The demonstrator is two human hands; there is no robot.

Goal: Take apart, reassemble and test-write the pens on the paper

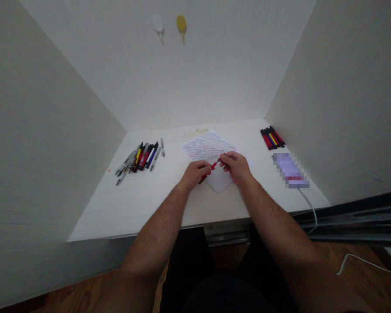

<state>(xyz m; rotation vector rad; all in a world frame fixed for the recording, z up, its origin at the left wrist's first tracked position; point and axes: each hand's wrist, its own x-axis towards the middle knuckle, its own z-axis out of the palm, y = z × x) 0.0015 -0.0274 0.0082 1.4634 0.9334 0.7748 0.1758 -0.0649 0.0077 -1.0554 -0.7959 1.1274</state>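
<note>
Over the sheet of paper, my left hand (195, 173) is closed around a red pen (213, 166), whose black end shows below the palm. My right hand (237, 167) pinches a thin, narrow pen part at the upper end of the red barrel; whether it is a refill or the tip is too small to tell. The two hands almost meet. Beneath them lies the white paper (203, 145), its far part covered in dense blue, red and grey pen strokes and its near corner (219, 181) blank.
At the left of the white desk (143, 204) lies a loose pile of mixed pens (145, 156), with one clear pen (163, 147) apart. A row of red, yellow and black pens (272, 138) sits far right, near a blurred phone (290, 169) with a cable (309, 204). Walls enclose three sides.
</note>
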